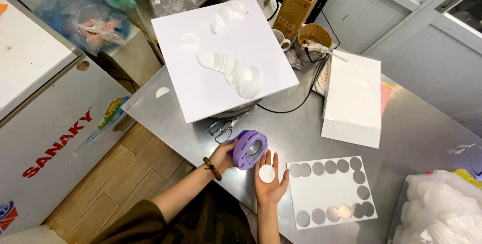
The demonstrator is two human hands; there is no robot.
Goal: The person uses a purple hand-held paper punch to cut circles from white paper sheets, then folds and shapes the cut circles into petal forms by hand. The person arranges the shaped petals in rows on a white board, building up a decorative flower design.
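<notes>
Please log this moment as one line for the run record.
left hand: grips purple circle punch | right hand: open palm up, white paper disc on it | white punched sheet: beside right hand, on steel table

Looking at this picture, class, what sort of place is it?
Probably a home or small-shop kitchen used for craft work: a steel worktable, a knife block, a chest freezer, and a purple paper punch.

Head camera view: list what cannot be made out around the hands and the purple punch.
- Left hand: fingers hidden behind the purple punch; its grip cannot be told.
- Scissors: blades covered by the white board.
- Bag of white pieces: cut off by the right and bottom edges.
- Punched sheet: whether the bottom-row holes are cleared, blurred by glare.
- Right hand: open, a white paper disc on its palm.
</notes>
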